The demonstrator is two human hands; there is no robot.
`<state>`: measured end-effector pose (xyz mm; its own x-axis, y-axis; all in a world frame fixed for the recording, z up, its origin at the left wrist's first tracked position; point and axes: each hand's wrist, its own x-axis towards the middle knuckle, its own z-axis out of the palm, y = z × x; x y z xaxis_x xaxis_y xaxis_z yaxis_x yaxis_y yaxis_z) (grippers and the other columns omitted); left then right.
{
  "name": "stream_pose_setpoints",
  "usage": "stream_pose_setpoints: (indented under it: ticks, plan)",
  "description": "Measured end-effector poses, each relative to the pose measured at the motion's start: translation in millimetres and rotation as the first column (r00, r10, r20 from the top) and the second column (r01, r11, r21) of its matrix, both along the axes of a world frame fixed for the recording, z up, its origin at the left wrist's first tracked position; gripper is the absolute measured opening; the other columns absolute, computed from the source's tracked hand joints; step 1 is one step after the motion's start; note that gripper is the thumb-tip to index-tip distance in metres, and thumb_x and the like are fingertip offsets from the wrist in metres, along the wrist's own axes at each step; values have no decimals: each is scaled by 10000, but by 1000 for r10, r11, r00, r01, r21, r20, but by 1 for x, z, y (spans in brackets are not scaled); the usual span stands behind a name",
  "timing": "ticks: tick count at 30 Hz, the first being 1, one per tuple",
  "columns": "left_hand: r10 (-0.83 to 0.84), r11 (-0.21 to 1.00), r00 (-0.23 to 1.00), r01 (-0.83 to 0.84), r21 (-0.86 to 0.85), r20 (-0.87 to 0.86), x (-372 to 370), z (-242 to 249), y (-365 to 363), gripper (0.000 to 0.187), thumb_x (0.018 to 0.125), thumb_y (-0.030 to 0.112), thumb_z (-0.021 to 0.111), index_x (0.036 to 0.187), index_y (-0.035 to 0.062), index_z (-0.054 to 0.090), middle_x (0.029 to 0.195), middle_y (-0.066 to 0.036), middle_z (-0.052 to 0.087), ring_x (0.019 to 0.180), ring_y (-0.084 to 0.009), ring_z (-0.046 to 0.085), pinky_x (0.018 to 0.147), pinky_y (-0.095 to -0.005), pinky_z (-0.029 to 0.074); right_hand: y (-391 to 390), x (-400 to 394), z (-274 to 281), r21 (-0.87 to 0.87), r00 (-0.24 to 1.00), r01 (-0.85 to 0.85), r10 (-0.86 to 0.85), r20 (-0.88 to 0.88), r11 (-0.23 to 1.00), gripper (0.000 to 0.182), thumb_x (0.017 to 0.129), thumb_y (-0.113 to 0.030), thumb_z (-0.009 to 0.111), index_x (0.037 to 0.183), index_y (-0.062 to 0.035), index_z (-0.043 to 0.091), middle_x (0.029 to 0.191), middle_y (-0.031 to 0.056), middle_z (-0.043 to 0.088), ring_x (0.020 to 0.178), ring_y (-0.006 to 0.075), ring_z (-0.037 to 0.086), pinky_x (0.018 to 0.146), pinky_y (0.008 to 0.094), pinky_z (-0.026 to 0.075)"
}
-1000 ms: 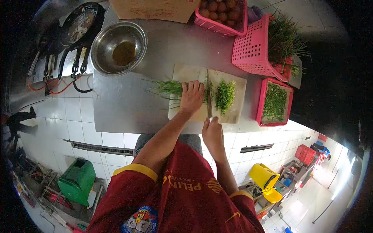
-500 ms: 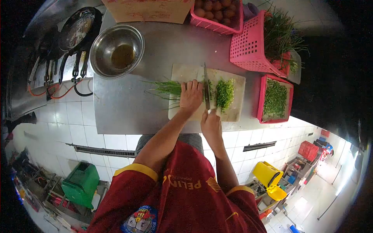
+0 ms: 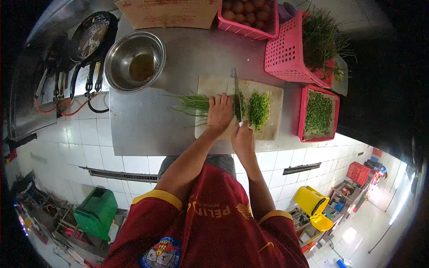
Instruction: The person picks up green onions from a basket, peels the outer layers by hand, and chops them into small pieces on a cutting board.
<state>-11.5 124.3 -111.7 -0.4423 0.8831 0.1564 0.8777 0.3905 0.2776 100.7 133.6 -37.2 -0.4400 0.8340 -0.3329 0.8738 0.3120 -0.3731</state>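
Observation:
On a pale cutting board [image 3: 270, 131], my left hand [image 3: 220, 111] presses down over a bunch of green onions [image 3: 195, 102], whose long green ends stick out to the left. My right hand [image 3: 243, 139] is wrapped round the handle of a kitchen knife [image 3: 237, 96]. The blade points away from me and stands just right of my left fingers, at the cut end of the bunch. A pile of chopped green onions [image 3: 259, 109] lies on the board to the right of the blade.
A steel bowl [image 3: 114, 62] with brownish liquid stands at the left. Right of the board is a pink tray [image 3: 300, 114] of chopped greens. Behind stand a pink basket [image 3: 281, 53] with long greens, a pink crate [image 3: 246, 31] of eggs and a cardboard box [image 3: 170, 13].
My hands and the knife hold nearly the same place on the board. The whole view has shifted slightly; the chopped pile looks much the same.

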Motion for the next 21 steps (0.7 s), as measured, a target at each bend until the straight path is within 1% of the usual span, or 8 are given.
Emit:
stream_pose_setpoints:
  ticks: [3,4,8,11,12,15,18,21]
  plan:
    - [-27,998,993,20,64,111,-1,-1,-1,200,897,126,521,1060,11,526,1064,-152,470,1007,-316,462,912,-482,346,-15,9,33,-92,998,-2,8,59,996,311,983,-257,428,999,53,447,757,300,634,727,480,635,619,532,520]
    - [-32,998,994,25,65,103,-1,0,-1,202,890,120,525,1059,10,524,1062,-154,468,1004,-318,462,913,-479,347,-22,11,29,-181,987,96,-70,147,979,295,982,-250,430,1001,44,437,757,310,629,746,486,635,635,541,518]
    - [-43,999,996,43,-2,80,-2,8,-2,239,852,121,543,1066,16,536,1038,-141,482,1005,-300,472,926,-447,355,-46,21,10,-264,967,210,-160,198,942,334,969,-254,450,1078,59,408,820,351,621,836,516,621,703,564,505]
    - [-22,1000,1000,22,-8,5,-1,0,-1,265,834,127,548,1075,18,543,1041,-139,491,1010,-292,473,930,-439,361,-42,25,-25,-306,974,200,-156,163,931,368,958,-260,465,1116,65,394,850,353,626,840,515,622,716,561,507]
    - [-13,1000,1000,14,11,-28,0,-3,1,271,831,128,547,1078,16,542,1047,-141,492,1012,-294,472,929,-441,363,-36,21,-34,-261,984,170,-150,93,950,386,947,-261,484,1130,64,381,873,350,629,856,512,624,730,559,504]
    - [-27,1000,998,27,5,48,-1,5,0,257,824,135,547,1052,17,549,1059,-145,495,1003,-302,476,922,-450,370,-10,-7,-36,-225,981,188,-172,90,956,382,942,-257,494,1115,64,380,887,349,630,882,510,621,754,551,495]
    - [-42,999,996,45,-30,75,0,3,1,250,878,142,515,1082,-2,513,1058,-170,458,1034,-329,457,944,-473,336,-12,-4,-37,-154,988,148,-139,69,977,371,947,-268,492,1085,59,385,875,351,629,865,509,622,749,556,492]
    - [-21,998,1000,22,63,-12,0,-4,0,244,826,141,544,1038,23,546,1051,-140,487,1015,-311,469,917,-459,368,-26,5,-24,-203,987,153,-160,-18,967,364,957,-287,477,1069,48,390,854,355,625,835,514,620,737,570,493]
